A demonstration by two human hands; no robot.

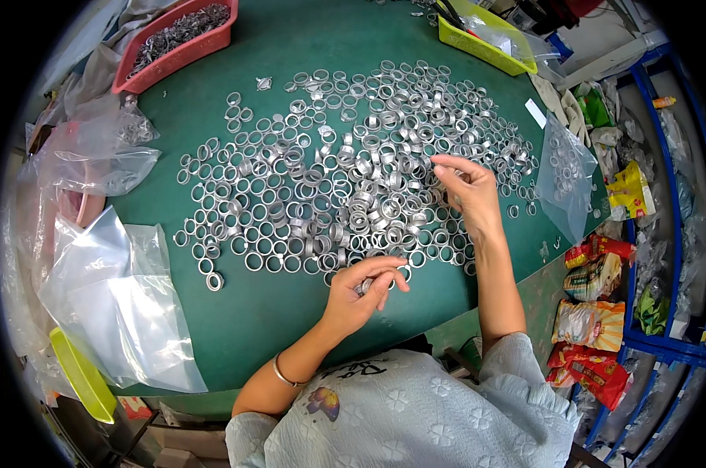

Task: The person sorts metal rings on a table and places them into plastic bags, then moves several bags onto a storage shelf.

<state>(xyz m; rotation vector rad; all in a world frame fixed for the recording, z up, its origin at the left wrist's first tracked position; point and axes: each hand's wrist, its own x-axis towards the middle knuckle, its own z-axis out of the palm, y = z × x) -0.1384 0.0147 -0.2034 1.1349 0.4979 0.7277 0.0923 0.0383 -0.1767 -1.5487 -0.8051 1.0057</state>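
Observation:
Many silvery metal rings [263, 210] lie spread over a green tabletop, heaped thickest in the middle. My left hand [357, 295] is at the near edge of the heap, its fingers curled around a few metal rings [363, 286] that show between thumb and forefinger. At the right side of the heap is my right hand [474, 195], thumb and forefinger close together in a pinch by the rings. Whatever sits between those fingertips is too small to make out.
A red basket [227, 35] of small metal parts stands far left, a yellow-green basket [478, 45] far right. Clear plastic bags [127, 288] cover the table's left side; another bag [564, 175] holding rings lies right. Blue shelving [657, 341] stands beyond the right edge.

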